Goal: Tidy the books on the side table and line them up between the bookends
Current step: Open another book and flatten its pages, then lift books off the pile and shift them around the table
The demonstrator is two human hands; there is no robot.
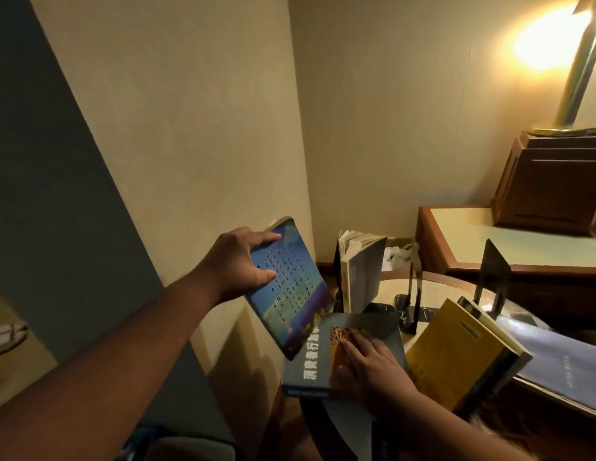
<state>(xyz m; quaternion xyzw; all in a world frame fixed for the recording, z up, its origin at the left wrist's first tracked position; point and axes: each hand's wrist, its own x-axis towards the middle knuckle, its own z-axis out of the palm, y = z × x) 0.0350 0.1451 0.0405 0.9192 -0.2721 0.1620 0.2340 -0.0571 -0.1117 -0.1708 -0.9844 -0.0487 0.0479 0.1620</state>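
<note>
My left hand point(238, 266) grips a blue book point(295, 294) with rows of dark characters, held tilted in the air left of the round side table point(389, 287). My right hand point(373, 364) lies flat on a grey-blue book point(309, 371) that overhangs the table's near edge. A grey book point(361, 274) stands upright against a black bookend point(338, 281), its pages fanned at the top. Two more black bookends point(413, 287) point(492, 274) stand on the table. A yellow book point(456, 351) leans tilted at the right, on top of other books.
A wooden desk point(489, 237) with a pale top stands behind the table, carrying a wooden box point(552, 184) and a lit lamp point(579, 71). Beige walls meet in the corner behind the books. A pale sheet or book point(556, 354) lies at the far right.
</note>
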